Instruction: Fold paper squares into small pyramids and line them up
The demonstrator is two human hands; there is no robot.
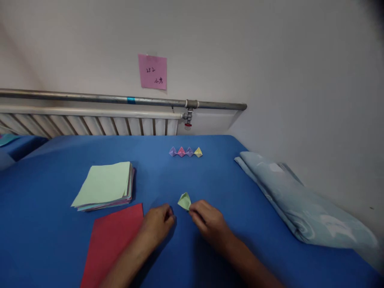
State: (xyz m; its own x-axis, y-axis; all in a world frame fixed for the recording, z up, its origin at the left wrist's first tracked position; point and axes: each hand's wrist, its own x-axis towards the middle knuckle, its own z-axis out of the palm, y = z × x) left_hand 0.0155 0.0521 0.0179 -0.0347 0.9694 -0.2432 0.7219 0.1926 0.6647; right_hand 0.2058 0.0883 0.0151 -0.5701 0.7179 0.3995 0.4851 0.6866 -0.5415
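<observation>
While left fingers [167, 213] lie curled, right fingers [194, 209] pinch the green fold [184, 201] just ahead.

I pinch a small folded paper piece of pale green [184, 201], on a deep blue table cloth [45, 200]. Left of that piece, a stack of square paper sheets [105, 185] shows mint green on top, pink and light blue at its edges. Nearer me and left, a paper sheet [111, 244] is plain red. Beyond the piece, four tiny folded paper shapes [185, 152] run purple, pink, purple, yellow. To its right, a folded cloth [300, 208] is pale blue with white swirls.
</observation>
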